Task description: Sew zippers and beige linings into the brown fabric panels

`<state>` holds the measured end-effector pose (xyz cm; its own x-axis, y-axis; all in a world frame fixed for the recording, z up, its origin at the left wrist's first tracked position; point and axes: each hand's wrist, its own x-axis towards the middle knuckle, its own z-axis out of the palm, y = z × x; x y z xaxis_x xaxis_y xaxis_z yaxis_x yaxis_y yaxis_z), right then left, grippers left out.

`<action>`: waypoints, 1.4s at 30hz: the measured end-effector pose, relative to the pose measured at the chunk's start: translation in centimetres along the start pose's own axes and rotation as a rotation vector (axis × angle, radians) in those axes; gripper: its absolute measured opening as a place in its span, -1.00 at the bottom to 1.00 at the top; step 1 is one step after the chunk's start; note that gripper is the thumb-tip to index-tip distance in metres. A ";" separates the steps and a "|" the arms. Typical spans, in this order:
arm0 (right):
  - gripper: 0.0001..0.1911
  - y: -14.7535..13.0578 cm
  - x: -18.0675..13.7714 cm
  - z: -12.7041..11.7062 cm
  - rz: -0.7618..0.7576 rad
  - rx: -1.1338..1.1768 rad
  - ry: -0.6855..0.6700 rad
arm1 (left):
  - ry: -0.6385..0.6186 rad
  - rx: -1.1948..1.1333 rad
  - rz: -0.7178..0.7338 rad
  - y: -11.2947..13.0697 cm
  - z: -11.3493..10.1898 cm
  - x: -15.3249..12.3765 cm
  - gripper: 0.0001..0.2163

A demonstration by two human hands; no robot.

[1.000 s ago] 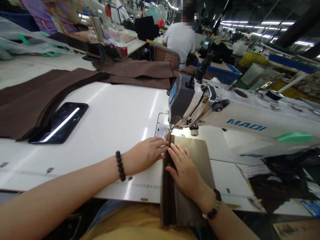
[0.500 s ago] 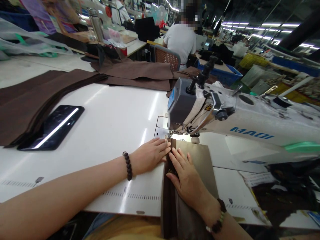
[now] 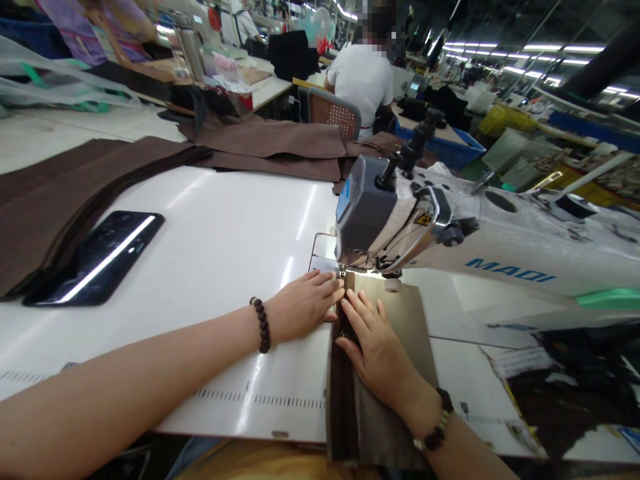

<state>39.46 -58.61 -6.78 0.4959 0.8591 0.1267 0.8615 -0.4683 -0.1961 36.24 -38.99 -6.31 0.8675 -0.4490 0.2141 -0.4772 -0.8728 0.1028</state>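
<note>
Brown panel (image 3: 407,327) flat under both hands, at the near side of the sewing machine (image 3: 450,230)

The panel's far end runs up close to the sewing machine's needle area, its near end reaching past the front edge of the white surface (image 3: 235,233); a darker strip (image 3: 343,407) runs along its left side; my left hand (image 3: 303,307) lies just short of the machine's presser foot, fingers extended and close together, tips resting on the strip, closed around nothing that I can see; my right hand (image 3: 383,353) is spread on the panel, thumb apart, pressing rather than gripping; I judge the step in hand to be guiding the strip at the needle; the next move seems to call for light, even pressure, the edge straight and fingertips clear of the foot; whether the needle is running, I cannot tell; well left of the sewing machine lies a phone (image 3: 97,260), right by a stack of brown pieces (image 3: 65,193); beyond the machine a person in a white shirt (image 3: 360,80) sits, back to me.
</note>
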 end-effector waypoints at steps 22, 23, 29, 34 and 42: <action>-0.34 1.5 1.1 -1.2 -0.051 0.073 -0.091 | 0.013 -0.044 0.027 -0.1 -0.1 -0.1 -0.64; -0.34 1.5 1.1 -1.1 -0.057 0.071 -0.091 | 0.012 -0.040 0.022 -0.1 -0.1 -0.1 -0.64; -0.42 1.9 0.5 -0.1 -0.115 -0.025 -0.042 | -0.016 -0.017 0.022 0.6 -0.8 -0.2 -0.63; -0.44 2.9 0.5 1.3 -0.259 -0.187 0.162 | -0.113 0.091 -0.317 -3.2 -5.1 -4.5 -0.66; -0.37 3.6 1.2 1.8 -0.439 -0.383 0.344 | -0.146 0.344 -1.379 -16.2 -14.4 -21.3 -0.70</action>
<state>42.94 -58.90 -9.10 0.0431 0.9015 0.4307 0.9373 -0.1856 0.2949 23.48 -12.51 1.48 0.6182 0.7852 0.0360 0.7841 -0.6128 -0.0984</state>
